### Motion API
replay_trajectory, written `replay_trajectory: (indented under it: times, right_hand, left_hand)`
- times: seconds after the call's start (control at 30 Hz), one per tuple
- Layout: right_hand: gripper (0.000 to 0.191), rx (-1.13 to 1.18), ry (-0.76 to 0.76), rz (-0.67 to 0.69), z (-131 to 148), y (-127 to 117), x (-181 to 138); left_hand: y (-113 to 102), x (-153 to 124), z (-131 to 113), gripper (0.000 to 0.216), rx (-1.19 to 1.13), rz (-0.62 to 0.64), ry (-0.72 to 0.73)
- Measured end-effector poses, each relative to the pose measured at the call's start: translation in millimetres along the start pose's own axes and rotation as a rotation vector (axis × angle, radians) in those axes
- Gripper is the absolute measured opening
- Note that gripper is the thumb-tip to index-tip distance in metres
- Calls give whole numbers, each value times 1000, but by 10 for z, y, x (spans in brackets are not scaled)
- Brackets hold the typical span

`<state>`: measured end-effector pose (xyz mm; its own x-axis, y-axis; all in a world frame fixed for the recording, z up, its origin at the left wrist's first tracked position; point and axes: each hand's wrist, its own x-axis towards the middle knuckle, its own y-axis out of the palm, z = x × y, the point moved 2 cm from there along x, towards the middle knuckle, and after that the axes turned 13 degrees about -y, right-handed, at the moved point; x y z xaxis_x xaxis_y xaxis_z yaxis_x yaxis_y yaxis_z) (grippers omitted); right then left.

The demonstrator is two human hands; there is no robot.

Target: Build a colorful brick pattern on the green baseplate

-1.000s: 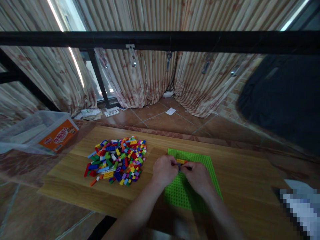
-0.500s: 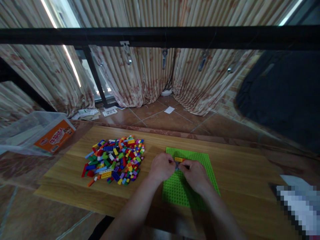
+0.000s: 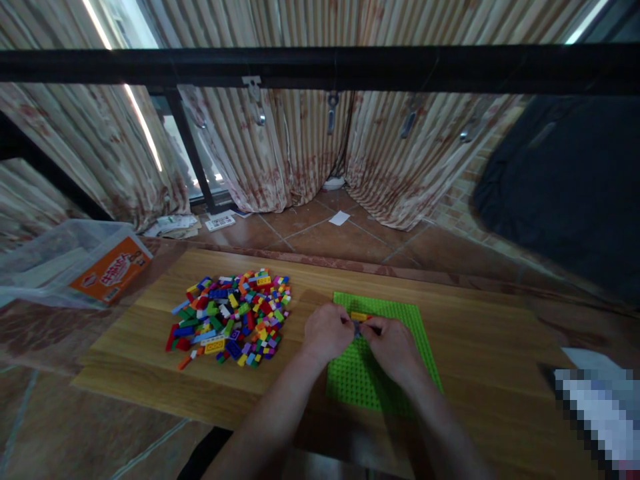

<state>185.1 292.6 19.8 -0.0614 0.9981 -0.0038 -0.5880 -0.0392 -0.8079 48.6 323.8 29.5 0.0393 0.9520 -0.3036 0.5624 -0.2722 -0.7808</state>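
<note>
Over the upper part of the green studded baseplate (image 3: pixel 350 393), both hands meet with their fingers pinched. Between the fingertips shows a small grey-blue building piece (image 3: pixel 357 328), its exact shape too small to make out. My left hand (image 3: pixel 329 331) is closed at its left side, and my right hand (image 3: pixel 393 347) is closed at its right. Just beyond the fingers lies a yellow brick (image 3: pixel 360 316) on the baseplate, partly hidden by the right hand. To the left, a loose heap of mixed coloured bricks (image 3: pixel 230 320) covers part of the wooden table (image 3: pixel 480 373).
A clear plastic box (image 3: pixel 60 293) with an orange label stands left of the table. A dark-edged item with a blurred-out surface (image 3: pixel 595 413) lies at the right. Behind the table, a black bar (image 3: pixel 320 69) crosses in front of striped curtains (image 3: pixel 295 153).
The view has shifted very slightly. Both hands stay pinched at the grey-blue piece in nearly the same place over the baseplate.
</note>
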Motion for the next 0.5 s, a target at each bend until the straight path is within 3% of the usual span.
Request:
replay_trajectory:
  times: [0.5]
  right_hand:
    - [28, -9, 36, -20, 36, -1, -1]
  left_hand:
    - [-17, -24, -52, 25, -45, 7, -136]
